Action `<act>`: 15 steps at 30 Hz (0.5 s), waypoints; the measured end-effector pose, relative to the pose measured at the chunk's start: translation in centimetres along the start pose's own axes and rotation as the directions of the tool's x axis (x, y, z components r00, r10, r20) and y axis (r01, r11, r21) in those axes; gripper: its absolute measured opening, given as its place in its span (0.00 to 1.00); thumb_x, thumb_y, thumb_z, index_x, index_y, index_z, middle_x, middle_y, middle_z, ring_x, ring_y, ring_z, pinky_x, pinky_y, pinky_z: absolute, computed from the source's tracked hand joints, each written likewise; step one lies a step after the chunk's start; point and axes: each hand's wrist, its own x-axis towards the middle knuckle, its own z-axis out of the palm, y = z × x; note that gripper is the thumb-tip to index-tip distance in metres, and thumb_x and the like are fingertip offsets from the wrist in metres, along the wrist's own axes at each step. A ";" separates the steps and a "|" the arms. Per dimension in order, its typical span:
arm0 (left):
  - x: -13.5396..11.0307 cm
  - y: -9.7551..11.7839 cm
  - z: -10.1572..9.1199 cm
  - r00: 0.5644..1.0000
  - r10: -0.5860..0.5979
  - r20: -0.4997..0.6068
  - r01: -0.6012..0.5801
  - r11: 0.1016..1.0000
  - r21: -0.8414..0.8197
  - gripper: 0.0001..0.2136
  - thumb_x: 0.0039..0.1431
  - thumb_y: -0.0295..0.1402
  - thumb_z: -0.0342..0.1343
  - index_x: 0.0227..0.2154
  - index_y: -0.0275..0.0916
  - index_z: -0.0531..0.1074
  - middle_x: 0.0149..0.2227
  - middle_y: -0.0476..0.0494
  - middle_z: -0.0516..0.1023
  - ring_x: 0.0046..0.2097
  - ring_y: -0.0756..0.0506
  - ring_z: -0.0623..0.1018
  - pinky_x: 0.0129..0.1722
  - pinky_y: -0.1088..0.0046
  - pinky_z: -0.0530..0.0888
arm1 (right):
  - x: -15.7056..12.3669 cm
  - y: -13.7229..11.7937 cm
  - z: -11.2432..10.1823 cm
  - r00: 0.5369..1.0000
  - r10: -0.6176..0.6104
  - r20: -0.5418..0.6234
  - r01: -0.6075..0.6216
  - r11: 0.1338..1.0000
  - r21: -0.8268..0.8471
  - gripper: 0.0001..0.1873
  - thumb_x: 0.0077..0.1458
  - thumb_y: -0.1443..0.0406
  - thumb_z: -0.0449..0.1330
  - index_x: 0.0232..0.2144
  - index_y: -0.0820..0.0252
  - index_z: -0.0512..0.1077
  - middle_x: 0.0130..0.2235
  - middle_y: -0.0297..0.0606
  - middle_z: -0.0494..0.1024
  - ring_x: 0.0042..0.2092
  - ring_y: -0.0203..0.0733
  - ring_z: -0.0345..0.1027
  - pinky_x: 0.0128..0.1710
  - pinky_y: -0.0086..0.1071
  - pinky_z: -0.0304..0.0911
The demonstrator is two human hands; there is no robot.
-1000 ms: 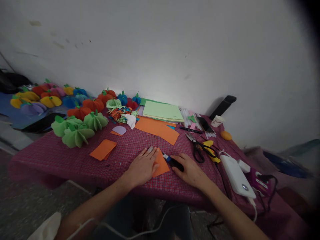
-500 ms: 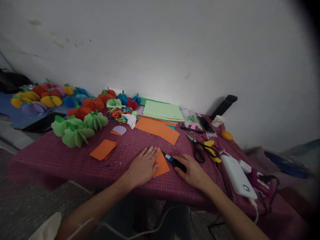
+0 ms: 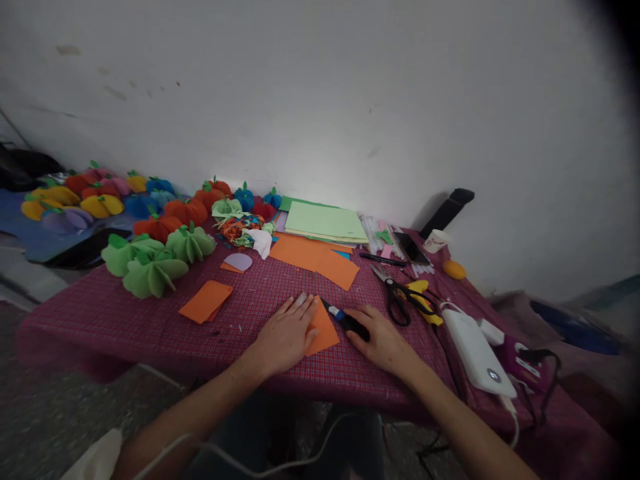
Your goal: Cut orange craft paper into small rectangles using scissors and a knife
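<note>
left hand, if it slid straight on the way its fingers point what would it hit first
Probably the orange sheets farther back; the left hand would pass close by the marker tip, though depth is unclear.

You are at a makeshift paper-craft workplace, more a room in a home than a shop. A table (image 3: 125,320) under a checked magenta cloth stands against a bare white wall (image 3: 350,100). Rows of folded paper pumpkins (image 3: 150,263) in many colours fill its far left. Stacked coloured sheets (image 3: 325,222), a heap of scraps (image 3: 240,229), scissors (image 3: 400,297), a black marker (image 3: 343,318) and a cut orange piece (image 3: 325,333) lie about, with a white power bank (image 3: 475,350) at your right.
</note>
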 end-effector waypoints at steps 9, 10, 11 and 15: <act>-0.1 -0.2 0.4 1.000 0.016 -0.026 -0.017 0.999 -0.029 0.25 0.60 0.38 0.35 0.59 0.36 0.45 0.60 0.42 0.52 0.61 0.46 0.49 0.58 0.65 0.49 | -0.9 1.9 -2.1 0.991 0.107 -0.084 -0.117 0.985 -0.125 0.20 0.51 0.62 0.53 0.48 0.57 0.65 0.43 0.42 0.68 0.45 0.44 0.63 0.46 0.39 0.60; -0.2 -0.2 0.3 0.999 0.016 -0.028 -0.017 0.999 -0.037 0.25 0.60 0.38 0.35 0.59 0.36 0.44 0.60 0.41 0.52 0.61 0.45 0.49 0.58 0.64 0.49 | -0.8 2.2 -2.2 0.987 0.127 -0.095 -0.140 0.978 -0.157 0.20 0.51 0.62 0.53 0.47 0.58 0.66 0.43 0.42 0.68 0.44 0.44 0.63 0.46 0.39 0.60; -0.2 -0.2 0.2 0.999 0.015 -0.029 -0.017 0.998 -0.053 0.25 0.60 0.38 0.36 0.59 0.37 0.44 0.60 0.42 0.51 0.61 0.45 0.49 0.58 0.64 0.49 | -0.5 2.5 -2.2 0.983 0.149 -0.105 -0.167 0.967 -0.191 0.20 0.50 0.63 0.53 0.47 0.59 0.66 0.41 0.43 0.69 0.44 0.45 0.63 0.45 0.39 0.60; -0.1 -0.6 -0.3 0.994 -0.070 -0.079 0.053 0.977 -0.205 0.24 0.61 0.35 0.36 0.59 0.38 0.41 0.61 0.43 0.47 0.61 0.47 0.47 0.58 0.66 0.52 | 0.8 3.8 -2.0 0.962 0.236 -0.139 -0.268 0.912 -0.310 0.19 0.51 0.62 0.53 0.45 0.63 0.67 0.38 0.46 0.69 0.42 0.47 0.63 0.44 0.40 0.59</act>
